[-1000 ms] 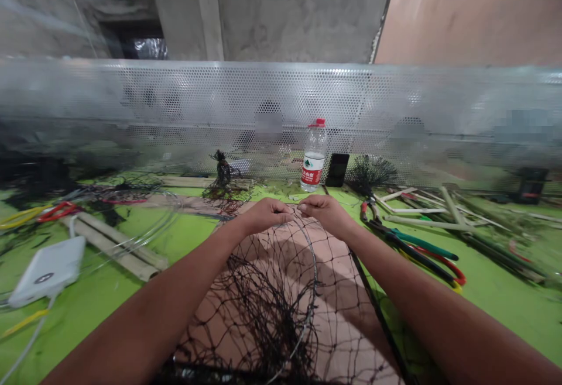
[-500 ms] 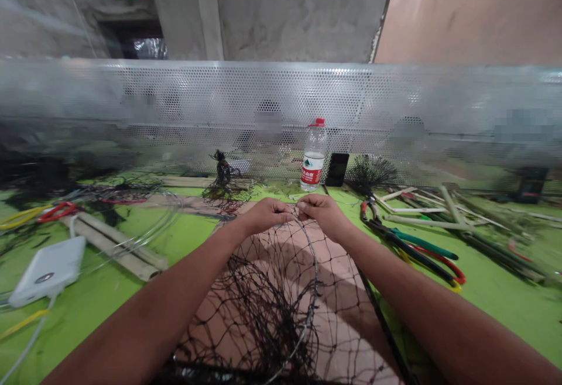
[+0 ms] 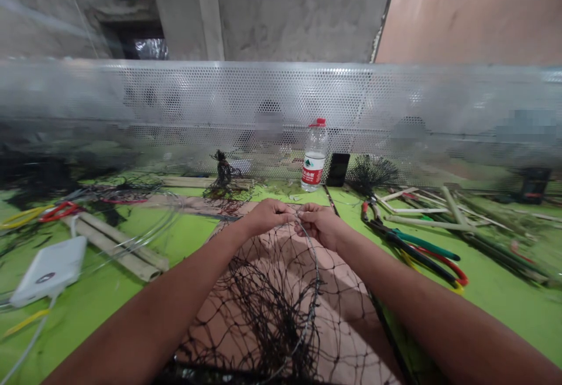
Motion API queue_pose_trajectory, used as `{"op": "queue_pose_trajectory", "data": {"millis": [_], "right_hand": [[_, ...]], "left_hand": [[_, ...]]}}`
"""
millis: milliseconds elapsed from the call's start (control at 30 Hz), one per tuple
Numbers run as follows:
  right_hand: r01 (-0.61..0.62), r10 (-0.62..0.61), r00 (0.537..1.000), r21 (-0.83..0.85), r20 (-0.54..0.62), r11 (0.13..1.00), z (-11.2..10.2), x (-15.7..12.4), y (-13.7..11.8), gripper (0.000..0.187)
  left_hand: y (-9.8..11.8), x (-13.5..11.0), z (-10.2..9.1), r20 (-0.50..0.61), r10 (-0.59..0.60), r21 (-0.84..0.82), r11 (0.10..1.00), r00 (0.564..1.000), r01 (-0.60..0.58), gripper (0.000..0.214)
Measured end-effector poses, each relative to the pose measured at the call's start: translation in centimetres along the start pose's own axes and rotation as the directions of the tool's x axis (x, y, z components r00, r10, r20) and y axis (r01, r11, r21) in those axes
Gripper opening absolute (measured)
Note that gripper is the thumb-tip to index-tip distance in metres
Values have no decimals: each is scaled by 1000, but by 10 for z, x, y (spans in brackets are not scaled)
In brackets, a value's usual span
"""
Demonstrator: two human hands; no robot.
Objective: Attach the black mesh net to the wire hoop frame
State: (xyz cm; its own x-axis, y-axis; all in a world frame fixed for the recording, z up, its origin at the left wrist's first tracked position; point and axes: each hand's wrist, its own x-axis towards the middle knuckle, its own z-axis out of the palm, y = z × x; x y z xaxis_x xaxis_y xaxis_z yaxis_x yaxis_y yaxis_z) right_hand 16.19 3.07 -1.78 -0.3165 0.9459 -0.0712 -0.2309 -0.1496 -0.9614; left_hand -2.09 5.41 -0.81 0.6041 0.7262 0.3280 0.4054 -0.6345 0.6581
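A black net [image 3: 263,309] of knotted cord lies bunched on a wire hoop [image 3: 317,279], near the person and in the middle of the bench, with its mesh spreading toward them. The left hand [image 3: 267,217] and right hand [image 3: 320,225] are close together at the far top of the hoop, fingers curled and pinched into the mesh. Knuckles hide exactly which strands they grip. Beneath the net is a salmon-pink sheet [image 3: 346,282], whose far edge ends just past the hands.

Beyond that edge, a narrow strip of the green work surface [image 3: 496,309] separates the hands from a water bottle with a red cap [image 3: 314,155] and a black phone [image 3: 338,169], both standing against a perforated metal screen [image 3: 281,104]. To the right, green surface runs between the net and a group of colour-handled pliers [image 3: 413,256], with wooden strips [image 3: 421,210] farther right. To the left, a wider green stretch leads to bamboo strips [image 3: 109,250], a coil of wire [image 3: 149,221], red-handled scissors [image 3: 57,211] and a white power bank [image 3: 48,271] near the left edge. A dark net tangle [image 3: 223,177] sits at the far side, left of the bottle.
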Motion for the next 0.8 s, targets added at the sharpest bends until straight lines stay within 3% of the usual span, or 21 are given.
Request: {"op": "queue_pose_trajectory", "data": {"millis": [233, 367, 467, 533, 600, 700, 800], "right_hand": [[-26, 27, 999, -13, 28, 1000, -4, 1, 0, 14], [93, -91, 996, -241, 20, 966, -7, 0, -9, 16], [238, -285, 957, -428, -49, 872, -7, -2, -20, 28], [359, -479, 877, -598, -46, 716, -6, -5, -28, 26], [464, -597, 796, -735, 102, 494, -3, -10, -34, 15], [610, -571, 702, -773, 425, 174, 5, -16, -36, 7], [644, -459, 650, -760, 606, -92, 13, -18, -28, 4]], "left_hand": [[1, -1, -1, -36, -30, -40, 999, 999, 28, 36], [0, 0, -1, -37, -51, -36, 998, 998, 50, 36], [-1, 0, -2, -44, -69, -31, 997, 997, 68, 36], [-1, 0, -2, -58, -81, -36, 996, 995, 79, 36], [-1, -1, -3, -70, -94, -38, 995, 993, 92, 35], [-1, 0, -4, -66, -96, -40, 995, 993, 94, 33], [0, 0, -3, -24, -77, -59, 995, 997, 75, 29]]}}
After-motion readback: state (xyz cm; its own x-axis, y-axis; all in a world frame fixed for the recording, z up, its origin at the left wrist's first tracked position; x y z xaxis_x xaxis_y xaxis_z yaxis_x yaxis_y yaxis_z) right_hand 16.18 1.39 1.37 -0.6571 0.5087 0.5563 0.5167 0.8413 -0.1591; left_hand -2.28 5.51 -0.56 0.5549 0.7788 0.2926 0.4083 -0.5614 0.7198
